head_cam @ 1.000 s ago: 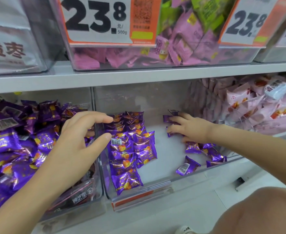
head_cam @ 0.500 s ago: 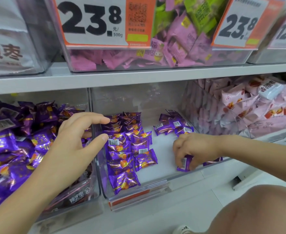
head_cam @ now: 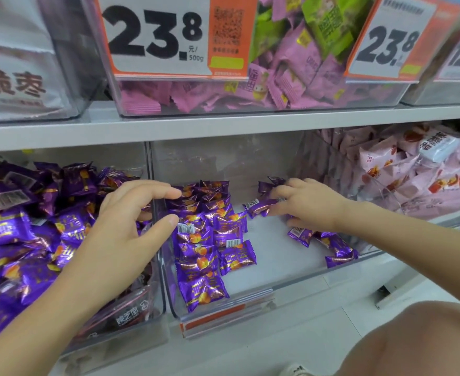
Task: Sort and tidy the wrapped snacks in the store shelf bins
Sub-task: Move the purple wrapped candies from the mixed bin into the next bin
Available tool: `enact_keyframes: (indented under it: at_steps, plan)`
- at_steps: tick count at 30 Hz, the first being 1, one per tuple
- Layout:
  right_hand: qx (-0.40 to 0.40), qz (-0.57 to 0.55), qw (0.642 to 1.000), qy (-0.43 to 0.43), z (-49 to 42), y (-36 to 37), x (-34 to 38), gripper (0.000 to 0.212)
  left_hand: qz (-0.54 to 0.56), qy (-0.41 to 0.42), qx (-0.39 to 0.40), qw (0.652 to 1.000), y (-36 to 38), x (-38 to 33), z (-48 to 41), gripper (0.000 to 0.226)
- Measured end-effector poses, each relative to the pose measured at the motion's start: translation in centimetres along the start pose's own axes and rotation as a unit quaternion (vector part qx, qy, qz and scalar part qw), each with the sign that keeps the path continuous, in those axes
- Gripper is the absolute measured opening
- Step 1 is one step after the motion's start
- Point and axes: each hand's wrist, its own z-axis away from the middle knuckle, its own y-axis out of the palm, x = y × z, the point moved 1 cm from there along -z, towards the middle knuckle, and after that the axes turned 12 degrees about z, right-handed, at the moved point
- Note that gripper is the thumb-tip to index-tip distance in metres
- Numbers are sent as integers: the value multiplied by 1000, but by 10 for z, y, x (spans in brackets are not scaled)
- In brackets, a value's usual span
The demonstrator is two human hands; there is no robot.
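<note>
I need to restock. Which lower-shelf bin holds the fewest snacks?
The middle bin: its pale floor shows between a few purple packs. The left bin is heaped with purple ones, the right bin with pink packs.

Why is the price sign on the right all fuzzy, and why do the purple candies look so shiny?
Head view: the right price sign is smeared near the frame's edge, while the big middle sign reads sharp; the purple snack wrappers glint where their foil catches the store light; shadows are faint.
</note>
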Motion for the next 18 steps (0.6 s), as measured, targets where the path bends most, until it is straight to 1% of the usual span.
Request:
enact_keyframes:
  at_steps: [2, 4, 6, 7, 8, 10, 11, 13, 15, 16, 18]
  plan:
    - [20, 25, 999, -33, -13, 4, 10, 58, 2, -2, 0, 1000, 0, 0, 0, 23]
    - [50, 64, 996, -41, -23, 17, 16, 63, 6, -2, -1, 1000, 0, 0, 0, 22]
    - [64, 75, 995, -6, -23, 25, 15, 65, 7, 2, -2, 1000, 0, -1, 0, 26]
    - [49, 81, 995, 12, -21, 29, 12, 65, 8, 3, -3, 1000, 1, 0, 0, 28]
    - [26, 93, 995, 27, -18, 31, 9, 65, 9, 2, -3, 1000, 1, 0, 0, 29]
    - [50, 117, 989, 70, -11, 30, 5, 62, 13, 1, -2, 1000, 1, 0, 0, 26]
    - [63, 122, 987, 78, -9, 33, 6, 60, 15, -1, -2, 1000, 0, 0, 0, 24]
    - [63, 128, 987, 77, -9, 39, 8, 56, 14, -2, -2, 1000, 0, 0, 1, 26]
    - [25, 88, 992, 84, -9, 38, 6, 54, 12, -4, -2, 1000, 0, 0, 0, 26]
    - [-10, 74, 993, 87, -10, 37, 6, 51, 12, -5, 0, 1000, 0, -1, 0, 25]
    - [-18, 30, 996, 81, -13, 19, 13, 43, 13, -5, 2, 1000, 0, -2, 0, 25]
